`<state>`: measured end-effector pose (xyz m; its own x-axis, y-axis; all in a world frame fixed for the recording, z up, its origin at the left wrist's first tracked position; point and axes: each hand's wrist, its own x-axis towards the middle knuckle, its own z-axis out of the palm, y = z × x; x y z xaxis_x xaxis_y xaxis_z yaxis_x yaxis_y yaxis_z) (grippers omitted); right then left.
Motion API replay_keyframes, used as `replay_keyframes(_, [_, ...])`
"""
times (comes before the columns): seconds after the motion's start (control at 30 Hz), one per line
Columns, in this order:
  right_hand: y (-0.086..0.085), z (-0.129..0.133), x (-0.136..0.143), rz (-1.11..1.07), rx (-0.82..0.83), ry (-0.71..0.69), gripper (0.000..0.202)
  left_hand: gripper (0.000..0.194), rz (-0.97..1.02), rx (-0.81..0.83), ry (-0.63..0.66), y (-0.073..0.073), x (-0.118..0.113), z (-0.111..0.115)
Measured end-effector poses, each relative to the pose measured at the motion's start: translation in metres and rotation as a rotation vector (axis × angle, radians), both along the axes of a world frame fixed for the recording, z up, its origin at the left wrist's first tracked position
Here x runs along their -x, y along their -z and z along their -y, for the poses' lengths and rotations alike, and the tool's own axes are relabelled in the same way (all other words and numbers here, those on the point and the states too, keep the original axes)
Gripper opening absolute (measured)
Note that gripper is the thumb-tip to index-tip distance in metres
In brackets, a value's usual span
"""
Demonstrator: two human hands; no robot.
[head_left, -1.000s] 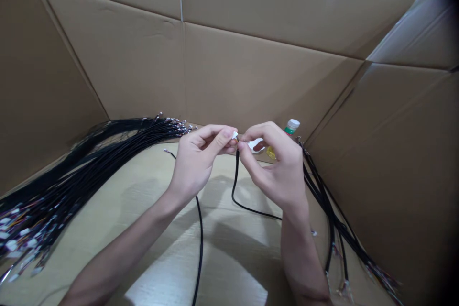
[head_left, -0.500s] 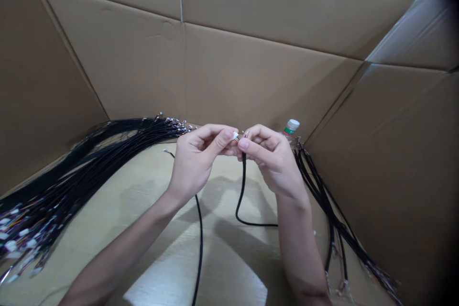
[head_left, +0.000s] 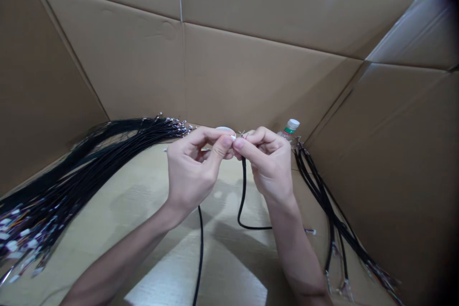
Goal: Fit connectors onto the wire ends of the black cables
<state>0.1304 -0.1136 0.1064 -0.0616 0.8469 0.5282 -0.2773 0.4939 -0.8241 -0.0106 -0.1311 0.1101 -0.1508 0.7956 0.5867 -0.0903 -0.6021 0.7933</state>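
My left hand (head_left: 193,167) pinches a small white connector (head_left: 233,137) between thumb and forefinger. Touching it at the fingertips, my right hand (head_left: 270,162) is closed on the wire end of a black cable (head_left: 244,186). Thin bare-looking wires (head_left: 243,134) stick up above the right fingertips. The cable hangs down from there, bends and runs right under my right forearm. Another black cable (head_left: 201,253) passes below my left hand toward the near edge.
A large bundle of black cables (head_left: 107,162) with white connectors lies at the left. More black cables (head_left: 328,205) lie at the right, near a capped bottle (head_left: 291,126). A round white object (head_left: 225,130) shows behind my hands. Cardboard walls (head_left: 251,76) enclose the table (head_left: 150,201).
Both hands have shifted slightly left, and their fingertips have come closer around the connector. A white connector end now shows right of my right forearm, and the round white object has come into view.
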Motion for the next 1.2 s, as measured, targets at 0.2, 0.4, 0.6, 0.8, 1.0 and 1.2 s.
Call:
replay_keyframes(0.2, [-0.005, 0.001, -0.010, 0.095, 0.022, -0.036, 0.017, 0.017, 0.046, 0.088, 0.175, 0.001, 0.007, -0.009])
replay_keyframes(0.4, [-0.004, 0.002, -0.009, 0.038, 0.060, -0.033, 0.018, 0.015, 0.069, 0.102, 0.189, 0.003, 0.006, -0.012])
replay_keyframes(0.6, [0.000, 0.001, 0.001, 0.062, 0.005, 0.182, 0.018, 0.016, 0.070, 0.061, 0.097, 0.007, -0.002, -0.011])
replay_keyframes(0.8, [0.002, 0.002, 0.007, 0.065, -0.096, 0.254, 0.023, 0.015, 0.006, 0.005, -0.019, 0.009, -0.003, -0.005])
replay_keyframes(1.0, [0.003, 0.006, 0.011, -0.023, -0.089, 0.147, 0.024, 0.012, -0.018, -0.048, -0.067, 0.013, -0.006, -0.004])
replay_keyframes(1.2, [0.001, 0.005, 0.006, 0.030, -0.041, 0.108, 0.022, 0.017, 0.118, 0.029, 0.134, 0.014, -0.005, -0.013])
